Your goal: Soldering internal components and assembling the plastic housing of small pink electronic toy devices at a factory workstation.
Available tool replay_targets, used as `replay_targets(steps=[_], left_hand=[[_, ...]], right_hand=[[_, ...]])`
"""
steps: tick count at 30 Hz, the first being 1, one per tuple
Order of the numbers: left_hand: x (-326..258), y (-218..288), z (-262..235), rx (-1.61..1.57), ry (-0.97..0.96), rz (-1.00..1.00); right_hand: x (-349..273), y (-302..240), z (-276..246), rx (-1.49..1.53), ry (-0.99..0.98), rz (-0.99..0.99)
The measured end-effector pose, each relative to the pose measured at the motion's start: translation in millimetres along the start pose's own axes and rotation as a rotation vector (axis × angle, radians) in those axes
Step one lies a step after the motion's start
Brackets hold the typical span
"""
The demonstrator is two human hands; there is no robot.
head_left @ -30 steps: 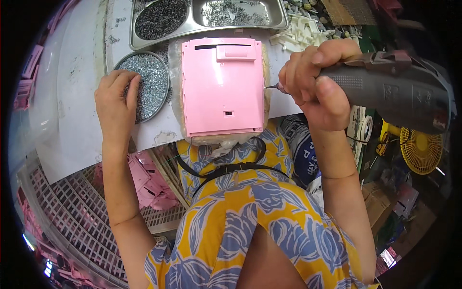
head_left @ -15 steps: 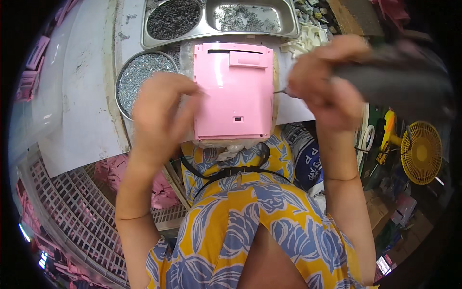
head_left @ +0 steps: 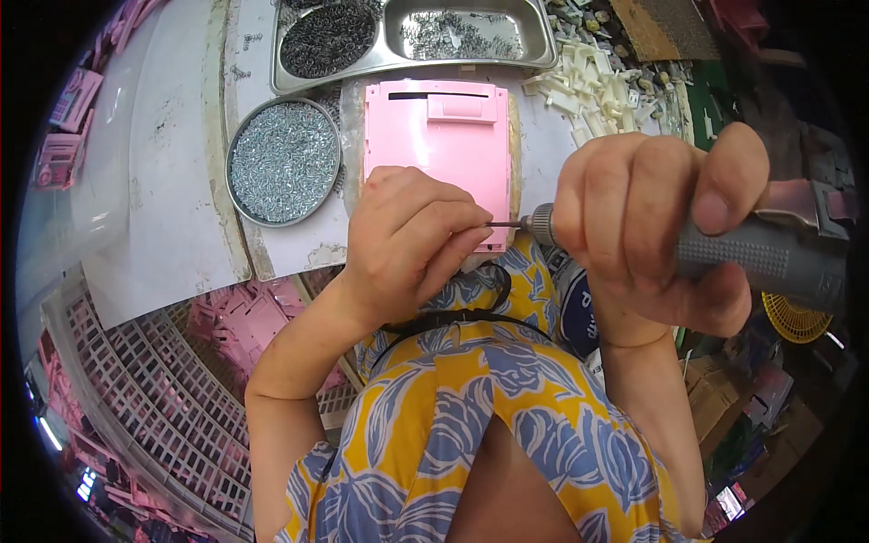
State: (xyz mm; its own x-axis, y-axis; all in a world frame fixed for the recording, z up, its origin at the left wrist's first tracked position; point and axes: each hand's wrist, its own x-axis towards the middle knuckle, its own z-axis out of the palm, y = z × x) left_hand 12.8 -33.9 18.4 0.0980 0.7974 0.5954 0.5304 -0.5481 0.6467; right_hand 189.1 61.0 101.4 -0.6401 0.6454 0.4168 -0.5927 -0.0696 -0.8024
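Note:
My right hand (head_left: 634, 213) is wrapped round a grey electric screwdriver (head_left: 769, 258), held level with its thin bit pointing left. At the bit's tip my left hand (head_left: 403, 231) is closed in a pinch, thumb against forefinger. Whatever lies between those fingertips is too small or hidden to name. Both hands hover over the lower part of a pink plastic casing (head_left: 434, 149), which lies flat with a dark slot and a raised block near its far end. Left of the casing stands a round metal dish (head_left: 229, 172) full of small silvery screws (head_left: 285, 158).
A steel tray (head_left: 387, 45) at the far side holds dark springs (head_left: 328, 38) in an oval well and more springs in another. White plastic parts (head_left: 593, 90) are heaped at the far right. Below left, a basket (head_left: 149, 394) stands near pink pieces (head_left: 253, 321). A yellow fan (head_left: 795, 319) is at right.
My left hand has moved right from beside the screw dish to the screwdriver's tip, its fingers now pinched. My right hand has come nearer and lower with the screwdriver.

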Motion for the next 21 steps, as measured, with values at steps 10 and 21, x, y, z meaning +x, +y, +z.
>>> replay_targets(steps=[10,21], left_hand=[[6,-1,-1,-0.053,0.016,0.033],[12,-38,2,-0.015,-0.031,-0.203]], right_hand=[[2,-5,-2,-0.027,-0.013,-0.047],[34,32,-67,-0.264,0.056,-0.149]])
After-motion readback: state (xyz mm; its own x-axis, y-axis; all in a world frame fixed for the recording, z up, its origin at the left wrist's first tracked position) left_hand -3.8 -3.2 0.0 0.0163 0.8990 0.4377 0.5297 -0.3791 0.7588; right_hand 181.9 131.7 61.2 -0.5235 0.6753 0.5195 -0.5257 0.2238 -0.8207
